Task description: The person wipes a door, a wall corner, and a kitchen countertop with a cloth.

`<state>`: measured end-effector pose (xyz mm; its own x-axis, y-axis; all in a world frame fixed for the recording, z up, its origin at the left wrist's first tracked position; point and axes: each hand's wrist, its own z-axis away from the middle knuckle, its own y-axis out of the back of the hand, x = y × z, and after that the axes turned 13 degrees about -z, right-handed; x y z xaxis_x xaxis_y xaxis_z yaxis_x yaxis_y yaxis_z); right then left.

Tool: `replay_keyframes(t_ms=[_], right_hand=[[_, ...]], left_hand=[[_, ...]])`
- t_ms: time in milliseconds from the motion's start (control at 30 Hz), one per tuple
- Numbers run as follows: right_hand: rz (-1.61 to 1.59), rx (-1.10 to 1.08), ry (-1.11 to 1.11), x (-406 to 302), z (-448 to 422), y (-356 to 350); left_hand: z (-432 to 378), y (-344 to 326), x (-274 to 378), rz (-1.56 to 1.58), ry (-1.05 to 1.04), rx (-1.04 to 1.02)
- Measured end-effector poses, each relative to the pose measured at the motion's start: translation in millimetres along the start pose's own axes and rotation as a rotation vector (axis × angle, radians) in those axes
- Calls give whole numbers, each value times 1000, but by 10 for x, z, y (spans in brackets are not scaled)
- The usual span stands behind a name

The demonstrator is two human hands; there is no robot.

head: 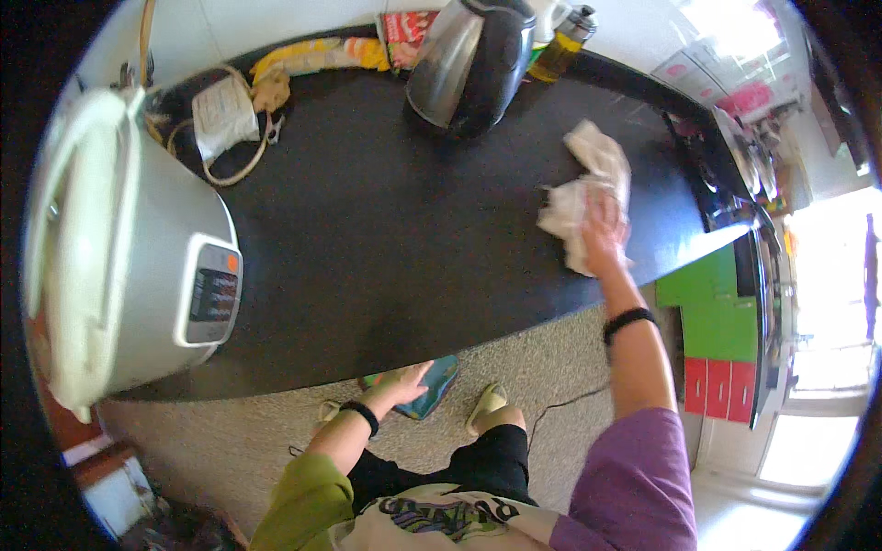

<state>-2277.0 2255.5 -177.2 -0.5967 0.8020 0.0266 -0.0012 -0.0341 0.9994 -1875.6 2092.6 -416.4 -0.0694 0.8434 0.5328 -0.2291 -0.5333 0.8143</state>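
My right hand (605, 231) presses a crumpled whitish cloth (599, 155) flat on the black countertop (400, 241), toward its right side. Part of the cloth spreads out beyond my fingers, and the hand looks slightly blurred. Lower down, my left hand (406, 386) hangs by the front edge of the counter with its fingers apart and nothing in it. Below that hand, a teal object (435, 392) shows at floor level, partly hidden by the hand and the counter edge.
A grey-and-white rice cooker (165, 255) fills the counter's left end. At the back stand a steel-and-black electric kettle (472, 69), a bottle of yellowish liquid (561, 48), a red packet (406, 34), a yellow bag (324, 55) and a white corded box (224, 113). A stove (710, 172) lies right.
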Motion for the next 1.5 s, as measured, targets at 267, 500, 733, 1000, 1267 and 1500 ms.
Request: replay_keyframes(t_ms=[267,500,733,1000,1267,1500], right_hand=[[-148,248,25,1383,19,-351],[-24,334,223,1488,31,-349],[103,300,249,1684,0,-404],[83,257,233,1589,-122,-347],[-155,549,909,-758,372,-148],[-454,602,992,-2258,1516,-123]], left_hand=[[-551,-1399,-925,-180,329,186],[-602,-1984,-1413,-267,511,-11],[-258,-2930,-1173,-287,533,-241],[40,-2882,-689,-51,377,-543],[-95,-285,-130,166,-2,291],[896,1441,367,-371,-258,1243]])
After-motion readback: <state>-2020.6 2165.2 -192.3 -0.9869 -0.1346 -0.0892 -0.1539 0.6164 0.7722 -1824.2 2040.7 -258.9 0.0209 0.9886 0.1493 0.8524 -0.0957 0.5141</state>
